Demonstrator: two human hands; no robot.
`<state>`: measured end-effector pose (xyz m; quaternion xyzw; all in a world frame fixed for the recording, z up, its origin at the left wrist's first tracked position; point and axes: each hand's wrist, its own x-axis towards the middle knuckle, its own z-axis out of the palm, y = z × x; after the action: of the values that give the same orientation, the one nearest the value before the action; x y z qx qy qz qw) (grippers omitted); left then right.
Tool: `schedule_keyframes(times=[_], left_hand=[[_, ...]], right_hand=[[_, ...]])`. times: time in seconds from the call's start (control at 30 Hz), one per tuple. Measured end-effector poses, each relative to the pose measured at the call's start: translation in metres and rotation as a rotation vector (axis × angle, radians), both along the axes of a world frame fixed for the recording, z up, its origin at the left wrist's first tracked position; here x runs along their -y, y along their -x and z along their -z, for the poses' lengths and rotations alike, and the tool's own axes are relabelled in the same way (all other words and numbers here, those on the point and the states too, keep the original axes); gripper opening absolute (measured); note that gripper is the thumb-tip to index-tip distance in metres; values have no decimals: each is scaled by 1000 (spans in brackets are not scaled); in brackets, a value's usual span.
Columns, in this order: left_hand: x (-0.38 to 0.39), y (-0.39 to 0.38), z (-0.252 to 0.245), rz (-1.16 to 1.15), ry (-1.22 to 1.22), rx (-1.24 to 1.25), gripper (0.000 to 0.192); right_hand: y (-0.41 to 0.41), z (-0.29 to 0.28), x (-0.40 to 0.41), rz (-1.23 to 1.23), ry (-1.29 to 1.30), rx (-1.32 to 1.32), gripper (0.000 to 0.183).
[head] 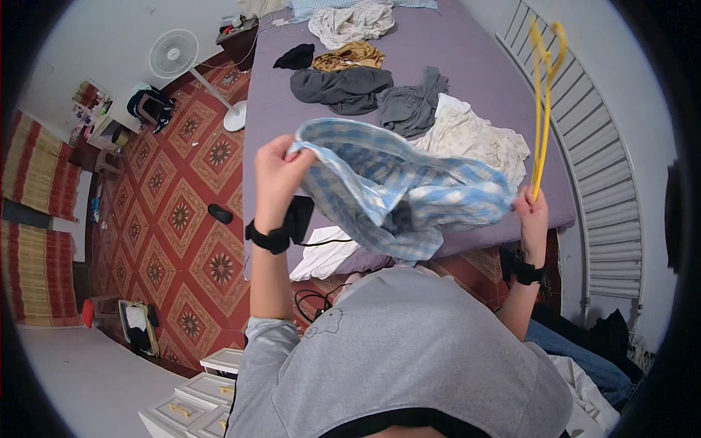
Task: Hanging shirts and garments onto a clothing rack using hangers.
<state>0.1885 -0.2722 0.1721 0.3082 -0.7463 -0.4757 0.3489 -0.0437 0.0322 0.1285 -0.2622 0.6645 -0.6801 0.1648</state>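
Observation:
Stretched out in the air before me is a blue-and-white checked shirt [372, 186], partly blurred. My left hand [282, 172] pinches its edge at the upper left. On the other side my right hand [531, 211] grips a yellow clothes hanger [542, 120], which points upward, blurred at its far end. Those same right fingers also meet the shirt's right end; the exact grip there is hard to see. Behind the shirt, a crumpled cream garment [473, 137] rests on the purple bed sheet [487, 60].
Dark grey garments [342, 87], a mustard garment [350, 56] and a white bundle [353, 23] lie farther up the bed. A radiator [608, 180] lines the right wall. A standing fan [174, 53] and a black slipper [220, 213] are on the left floor, white drawers [189, 408] at lower left.

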Motion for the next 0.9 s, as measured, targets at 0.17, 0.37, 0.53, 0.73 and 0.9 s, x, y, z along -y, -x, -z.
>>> schedule_keyframes(times=[0.17, 0.37, 0.53, 0.73, 0.9], left_hand=[[-19, 20, 9, 55, 129, 170, 24], [-29, 28, 31, 128, 115, 154, 17], [-28, 23, 32, 242, -348, -97, 4], [-18, 25, 30, 166, -421, -237, 12], [-18, 32, 38, 95, -389, -228, 10]], right_hand=[[3, 3, -17, -83, 154, 349, 33], [3, 19, -57, -347, 389, 621, 37], [1, 26, -80, -643, 443, 672, 39], [-6, 30, -88, -657, 306, 753, 39], [-6, 28, -96, -678, 301, 767, 40]])
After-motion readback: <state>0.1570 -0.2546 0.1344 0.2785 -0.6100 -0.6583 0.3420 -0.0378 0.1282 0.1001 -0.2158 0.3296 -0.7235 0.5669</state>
